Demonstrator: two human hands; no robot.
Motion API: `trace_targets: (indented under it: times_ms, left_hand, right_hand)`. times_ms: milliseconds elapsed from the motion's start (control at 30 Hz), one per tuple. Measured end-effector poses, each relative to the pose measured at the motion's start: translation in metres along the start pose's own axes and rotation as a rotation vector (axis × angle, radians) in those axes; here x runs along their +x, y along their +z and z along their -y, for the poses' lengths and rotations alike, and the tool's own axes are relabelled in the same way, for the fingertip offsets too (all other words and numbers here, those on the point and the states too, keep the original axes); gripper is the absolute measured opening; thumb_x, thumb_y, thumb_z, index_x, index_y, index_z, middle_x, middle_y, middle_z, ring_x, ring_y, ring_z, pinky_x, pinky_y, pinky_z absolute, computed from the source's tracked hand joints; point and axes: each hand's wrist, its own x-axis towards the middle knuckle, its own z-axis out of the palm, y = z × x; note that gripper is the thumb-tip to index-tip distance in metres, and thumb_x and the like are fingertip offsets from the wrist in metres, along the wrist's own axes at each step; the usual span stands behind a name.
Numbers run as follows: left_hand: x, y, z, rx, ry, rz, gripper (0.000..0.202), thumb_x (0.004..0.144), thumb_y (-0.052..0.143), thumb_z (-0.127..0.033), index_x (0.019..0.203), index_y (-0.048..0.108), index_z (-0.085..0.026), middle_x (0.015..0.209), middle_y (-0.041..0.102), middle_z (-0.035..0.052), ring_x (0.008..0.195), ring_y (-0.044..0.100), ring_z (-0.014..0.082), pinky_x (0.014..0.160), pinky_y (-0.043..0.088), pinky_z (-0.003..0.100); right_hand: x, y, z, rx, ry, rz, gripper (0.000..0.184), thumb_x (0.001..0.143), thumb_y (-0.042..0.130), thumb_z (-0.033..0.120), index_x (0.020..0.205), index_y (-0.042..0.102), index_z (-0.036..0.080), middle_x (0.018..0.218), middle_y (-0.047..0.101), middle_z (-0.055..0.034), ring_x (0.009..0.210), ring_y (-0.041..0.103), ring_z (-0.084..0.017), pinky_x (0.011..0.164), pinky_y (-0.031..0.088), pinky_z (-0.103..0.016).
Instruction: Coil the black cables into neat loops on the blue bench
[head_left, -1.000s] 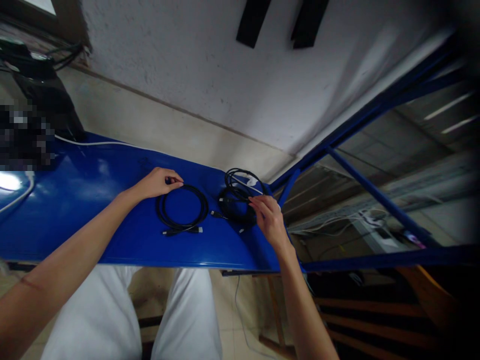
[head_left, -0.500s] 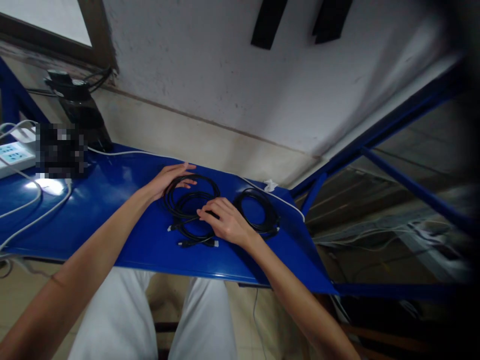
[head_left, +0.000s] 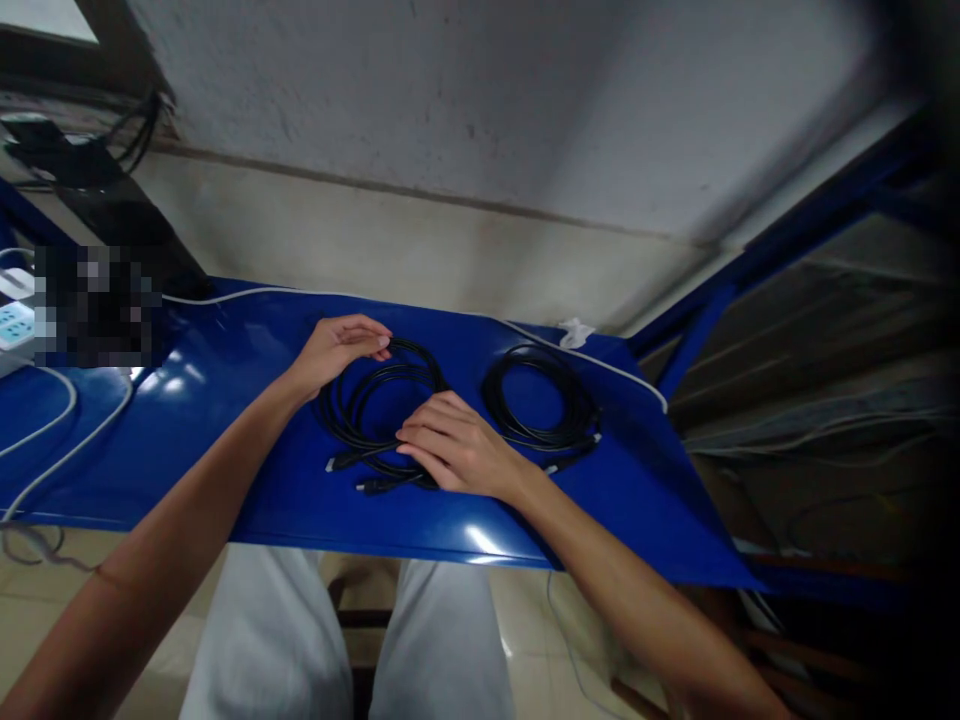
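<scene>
A black cable point(head_left: 352, 434) lies in loose loops on the blue table point(head_left: 285, 500). Its loops are bunched between both of my hands. At the upper left of the coil, my left hand point(head_left: 339, 350) pinches a strand between thumb and fingers. My right hand point(head_left: 463, 450) rests palm down over the coil's right side, its fingers closed together on the strands. Two of the cable's plugs, a black plug point(head_left: 375, 486) and one with a pale tip point(head_left: 339, 461), stick out at the lower left. Some loops are hidden under my right hand.
A second black cable coil point(head_left: 574, 415) lies to the right, near a crumpled white tissue point(head_left: 576, 333). A white cord point(head_left: 300, 291) runs along the wall. At the left stand a dark bottle point(head_left: 124, 215), a blurred-out object and a white power strip point(head_left: 16, 330).
My left hand has gone from spread fingers beside the coil to pinching its upper strand. The right hand has drawn its fingers in on the loops. The view has shifted slightly.
</scene>
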Motion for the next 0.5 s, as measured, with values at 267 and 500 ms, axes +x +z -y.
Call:
trace_targets:
  times_ms: [267, 500]
  left_hand:
    - [-0.0017, 0.0024, 0.0032, 0.117, 0.034, 0.007, 0.056, 0.078, 0.095, -0.066, 0.097, 0.075, -0.018, 0.088, 0.079, 0.0085, 0.085, 0.078, 0.0255, 0.093, 0.062, 0.045]
    - [0.0023, -0.0005, 0.0072, 0.178, 0.062, 0.035, 0.061, 0.082, 0.088, -0.075, 0.098, 0.068, -0.020, 0.092, 0.076, 0.0083, 0.086, 0.076, 0.0248, 0.083, 0.060, 0.040]
  right_hand:
    - [0.0013, -0.0001, 0.0006, 0.007, 0.047, 0.025, 0.015, 0.115, 0.058, 0.028, 0.112, 0.071, 0.021, 0.104, 0.080, -0.0077, 0.103, 0.073, -0.023, 0.100, 0.055, -0.044]
    - [0.0000, 0.0007, -0.0012, 0.031, 0.057, -0.004, 0.012, 0.115, 0.058, 0.029, 0.110, 0.066, 0.022, 0.102, 0.077, -0.0067, 0.098, 0.071, -0.022, 0.099, 0.054, -0.043]
